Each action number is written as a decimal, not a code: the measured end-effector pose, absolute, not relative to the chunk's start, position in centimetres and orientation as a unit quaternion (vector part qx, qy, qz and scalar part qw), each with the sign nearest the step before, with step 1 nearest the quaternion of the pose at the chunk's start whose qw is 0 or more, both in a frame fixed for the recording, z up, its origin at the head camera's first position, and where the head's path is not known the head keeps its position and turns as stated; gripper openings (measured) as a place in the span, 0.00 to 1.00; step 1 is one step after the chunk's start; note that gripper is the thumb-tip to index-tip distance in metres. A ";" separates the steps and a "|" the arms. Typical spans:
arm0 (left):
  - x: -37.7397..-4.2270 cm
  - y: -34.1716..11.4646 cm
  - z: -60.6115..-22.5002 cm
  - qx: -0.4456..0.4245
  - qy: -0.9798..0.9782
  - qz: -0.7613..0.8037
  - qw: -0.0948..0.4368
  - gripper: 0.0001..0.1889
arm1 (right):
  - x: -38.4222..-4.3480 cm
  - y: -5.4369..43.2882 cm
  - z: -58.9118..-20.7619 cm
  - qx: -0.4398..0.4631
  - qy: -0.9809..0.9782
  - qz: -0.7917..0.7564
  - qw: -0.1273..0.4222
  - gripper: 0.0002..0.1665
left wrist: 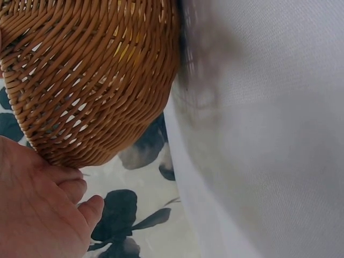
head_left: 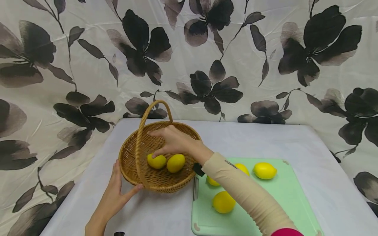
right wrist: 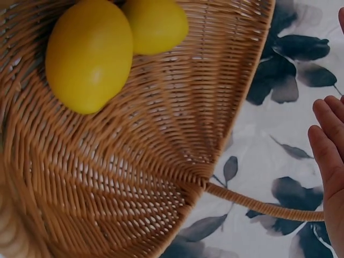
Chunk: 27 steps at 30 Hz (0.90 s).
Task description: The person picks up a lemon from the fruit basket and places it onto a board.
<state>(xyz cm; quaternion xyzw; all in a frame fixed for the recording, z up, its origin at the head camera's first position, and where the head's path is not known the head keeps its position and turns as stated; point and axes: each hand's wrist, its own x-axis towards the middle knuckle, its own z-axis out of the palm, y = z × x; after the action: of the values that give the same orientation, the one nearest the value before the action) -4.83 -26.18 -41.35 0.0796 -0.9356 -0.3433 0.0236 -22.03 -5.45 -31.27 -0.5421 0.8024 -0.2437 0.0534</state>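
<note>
The left hand (head_left: 110,193) is spread, thumb well apart from the fingers, resting against the outside of the wicker basket (head_left: 168,187). The right hand (head_left: 174,139) reaches over the basket with fingers loosely extended and nothing in its grasp; whether its thumb touches the left of two lemons (head_left: 176,163) inside is hard to tell. Beside the basket, more lemons (head_left: 265,170) lie on a green cutting board (head_left: 289,190), some partly behind the sleeve (head_left: 248,193).

Handle (head_left: 138,147) over basket (head_left: 171,187), forearm (head_left: 245,190) across right rim (head_left: 193,130); inside, room in front of lemons (head_left: 176,163)
</note>
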 end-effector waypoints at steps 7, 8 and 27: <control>-4.7 -26.2 -41.4 0.083 -0.935 -0.344 0.020 0.63 | -22.3 -6.7 -31.2 -0.528 0.808 -0.256 0.058 0.43; -4.7 -26.2 -41.4 0.083 -0.934 -0.346 0.021 0.63 | -22.4 -6.9 -31.2 -0.528 0.808 -0.256 0.057 0.42; -4.6 -26.0 -41.4 0.089 -0.935 -0.342 0.015 0.63 | -22.7 -10.2 -33.3 -0.509 0.827 -0.217 0.102 0.45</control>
<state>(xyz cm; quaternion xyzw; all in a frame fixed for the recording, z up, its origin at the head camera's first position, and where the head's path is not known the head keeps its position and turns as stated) -4.62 -26.03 -41.41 0.0895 -0.9352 -0.3422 0.0147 -22.67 -10.19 -33.31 -0.5093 0.8266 -0.2167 0.1018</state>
